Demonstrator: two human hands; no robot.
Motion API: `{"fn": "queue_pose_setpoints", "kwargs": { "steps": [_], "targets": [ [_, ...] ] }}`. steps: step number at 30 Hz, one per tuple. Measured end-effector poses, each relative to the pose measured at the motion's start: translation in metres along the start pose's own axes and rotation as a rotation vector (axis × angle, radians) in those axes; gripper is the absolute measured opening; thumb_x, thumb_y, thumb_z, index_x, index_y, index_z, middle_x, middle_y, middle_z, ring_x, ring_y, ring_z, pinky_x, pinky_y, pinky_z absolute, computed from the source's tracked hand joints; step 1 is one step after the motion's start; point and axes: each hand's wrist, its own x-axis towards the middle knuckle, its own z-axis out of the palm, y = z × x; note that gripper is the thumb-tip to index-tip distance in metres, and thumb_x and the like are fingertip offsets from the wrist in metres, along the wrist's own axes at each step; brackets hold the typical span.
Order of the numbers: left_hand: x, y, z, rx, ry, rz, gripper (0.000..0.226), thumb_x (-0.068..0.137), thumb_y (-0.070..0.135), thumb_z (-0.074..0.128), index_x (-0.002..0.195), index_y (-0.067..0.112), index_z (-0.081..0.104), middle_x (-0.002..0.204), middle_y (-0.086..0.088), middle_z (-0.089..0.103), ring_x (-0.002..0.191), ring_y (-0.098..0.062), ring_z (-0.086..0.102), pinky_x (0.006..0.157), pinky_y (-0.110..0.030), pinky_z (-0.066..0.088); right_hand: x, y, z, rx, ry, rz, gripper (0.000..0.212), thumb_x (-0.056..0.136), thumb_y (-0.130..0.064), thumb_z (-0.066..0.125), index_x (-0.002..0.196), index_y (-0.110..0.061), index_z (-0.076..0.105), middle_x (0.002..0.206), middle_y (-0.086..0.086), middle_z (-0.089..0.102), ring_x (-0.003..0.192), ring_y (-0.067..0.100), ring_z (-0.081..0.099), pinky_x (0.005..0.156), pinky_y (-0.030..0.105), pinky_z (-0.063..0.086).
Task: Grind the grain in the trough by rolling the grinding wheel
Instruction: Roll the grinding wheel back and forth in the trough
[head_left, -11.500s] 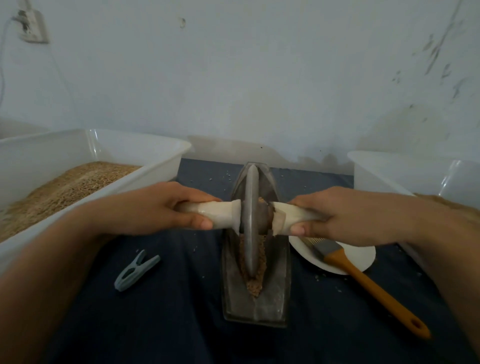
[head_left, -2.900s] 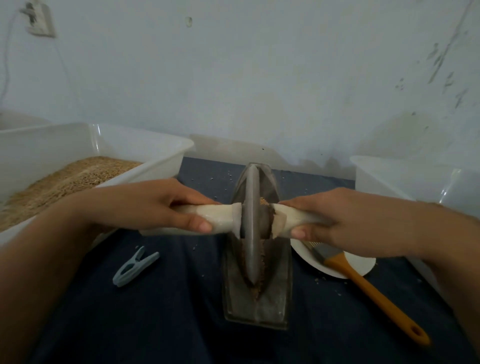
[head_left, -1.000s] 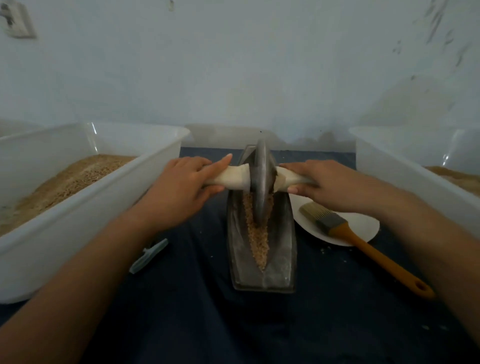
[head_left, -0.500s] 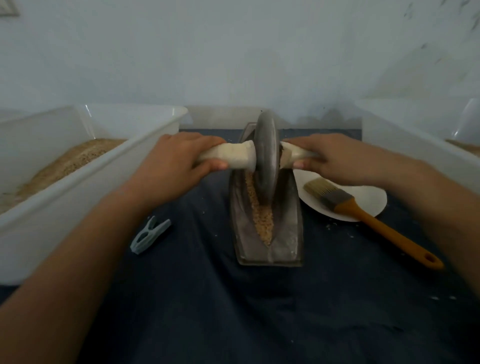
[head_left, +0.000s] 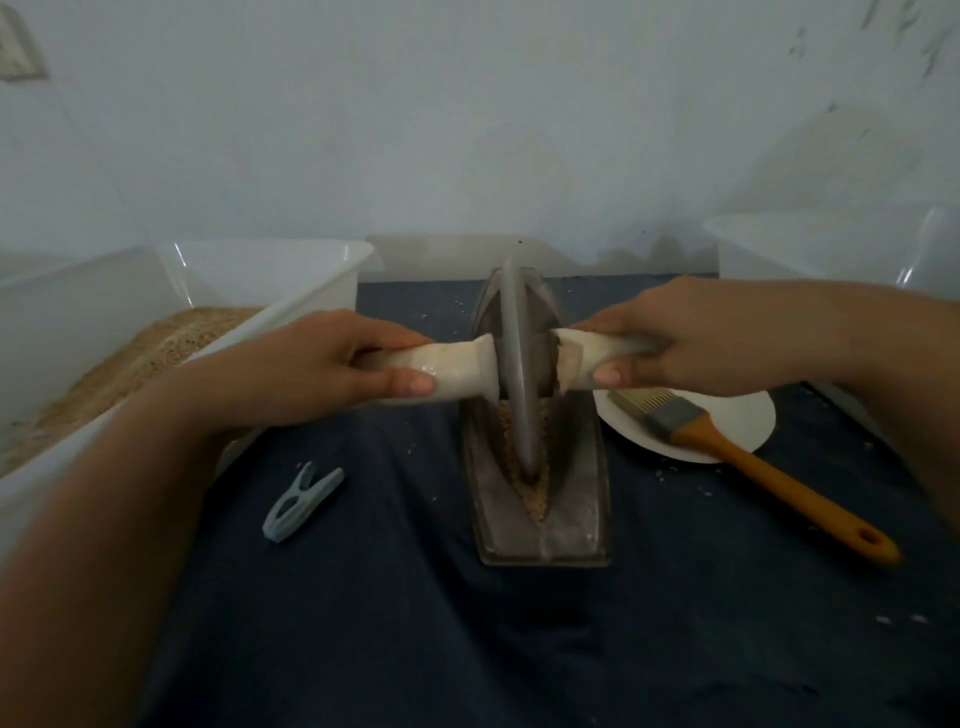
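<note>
Flanking trough (head_left: 540, 525): brush (head_left: 737, 452), clothespin (head_left: 301, 501).

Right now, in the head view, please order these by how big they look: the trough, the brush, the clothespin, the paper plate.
1. trough, the largest.
2. brush, long but thin.
3. paper plate: partly hidden by the brush and the right hand, so its rank against the brush is unsure.
4. clothespin, the smallest.

Upright grey grinding wheel (head_left: 519, 374) (pale handles either side) stands in the metal trough (head_left: 576, 499), seemingly on brown grain (head_left: 537, 491).
</note>
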Motion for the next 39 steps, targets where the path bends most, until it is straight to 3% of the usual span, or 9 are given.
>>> {"fn": "queue_pose_setpoints", "kwargs": {
  "steps": [4, 9, 12, 18, 23, 28, 33, 36, 39],
  "targets": [
    [0.022, -0.014, 0.028, 0.146, 0.29, -0.052, 0.039, 0.09, 0.032, 0.056, 0.127, 0.02, 0.056, 0.114, -0.002, 0.063, 0.103, -0.016, 0.055, 0.081, -0.02, 0.034, 0.022, 0.013, 0.026, -0.053, 0.248, 0.076, 0.053, 0.095, -0.037, 0.045, 0.145, -0.03, 0.028, 0.117, 0.002, 0.053, 0.105, 0.017, 0.049, 0.085, 0.032, 0.037],
    [0.024, -0.015, 0.034, 0.25, 0.419, 0.035, 0.043, 0.086, 0.031, 0.062, 0.127, 0.018, 0.057, 0.116, -0.006, 0.063, 0.106, -0.021, 0.056, 0.088, -0.027, 0.037, 0.025, 0.02, 0.037, -0.08, 0.325, 0.061, 0.057, 0.095, -0.038, 0.046, 0.146, -0.03, 0.023, 0.107, -0.003, 0.046, 0.108, 0.018, 0.046, 0.081, 0.029, 0.032],
    [0.016, -0.01, 0.02, 0.034, 0.272, -0.008, 0.032, 0.08, 0.042, 0.062, 0.11, 0.034, 0.061, 0.106, 0.011, 0.065, 0.098, -0.006, 0.058, 0.081, -0.014, 0.04, 0.014, 0.014, 0.017, -0.01, 0.147, 0.055, 0.053, 0.092, -0.04, 0.051, 0.141, -0.032, 0.034, 0.117, -0.003, 0.055, 0.105, 0.015, 0.05, 0.085, 0.03, 0.038],
    [-0.004, -0.002, -0.004, -0.211, -0.099, -0.003, 0.039, 0.074, 0.045, 0.061, 0.111, 0.034, 0.066, 0.103, 0.016, 0.069, 0.095, 0.001, 0.062, 0.086, -0.015, 0.045, -0.009, -0.003, -0.007, 0.006, -0.069, -0.018, 0.041, 0.088, -0.048, 0.049, 0.126, -0.033, 0.051, 0.083, -0.004, 0.063, 0.071, 0.009, 0.058, 0.062, 0.026, 0.045],
    [0.015, -0.009, 0.019, 0.02, 0.199, -0.073, 0.032, 0.085, 0.041, 0.055, 0.114, 0.029, 0.062, 0.103, 0.003, 0.068, 0.095, -0.013, 0.06, 0.082, -0.019, 0.039, 0.015, 0.01, 0.019, 0.002, 0.189, 0.056, 0.051, 0.094, -0.038, 0.047, 0.143, -0.032, 0.033, 0.114, -0.003, 0.054, 0.098, 0.013, 0.05, 0.078, 0.028, 0.036],
    [0.027, -0.016, 0.036, 0.21, 0.408, -0.018, 0.044, 0.086, 0.03, 0.062, 0.128, 0.017, 0.057, 0.116, -0.006, 0.062, 0.107, -0.021, 0.055, 0.089, -0.027, 0.037, 0.025, 0.016, 0.034, -0.145, 0.352, 0.063, 0.057, 0.096, -0.038, 0.042, 0.147, -0.029, 0.02, 0.106, 0.0, 0.047, 0.093, 0.013, 0.041, 0.079, 0.03, 0.032],
    [0.007, -0.01, 0.01, -0.135, 0.078, -0.034, 0.036, 0.074, 0.046, 0.06, 0.109, 0.041, 0.062, 0.098, 0.013, 0.069, 0.092, 0.001, 0.06, 0.078, -0.013, 0.044, 0.005, 0.004, 0.007, -0.011, 0.082, 0.008, 0.052, 0.092, -0.04, 0.05, 0.142, -0.034, 0.035, 0.116, -0.005, 0.056, 0.097, 0.01, 0.05, 0.079, 0.026, 0.036],
    [-0.006, -0.005, -0.004, -0.266, -0.102, -0.007, 0.032, 0.076, 0.039, 0.062, 0.108, 0.036, 0.067, 0.098, 0.014, 0.071, 0.09, 0.002, 0.063, 0.075, -0.008, 0.046, -0.012, -0.005, -0.009, 0.05, -0.07, -0.035, 0.044, 0.088, -0.046, 0.049, 0.131, -0.034, 0.048, 0.082, -0.007, 0.061, 0.067, 0.008, 0.054, 0.062, 0.027, 0.043],
    [-0.007, -0.005, -0.005, -0.263, -0.119, -0.029, 0.034, 0.075, 0.043, 0.06, 0.107, 0.036, 0.067, 0.099, 0.014, 0.071, 0.091, 0.002, 0.063, 0.077, -0.009, 0.047, -0.01, -0.005, -0.008, 0.034, -0.05, -0.029, 0.042, 0.088, -0.047, 0.047, 0.128, -0.032, 0.05, 0.077, -0.011, 0.055, 0.063, 0.004, 0.052, 0.057, 0.022, 0.04]
  ]
}}
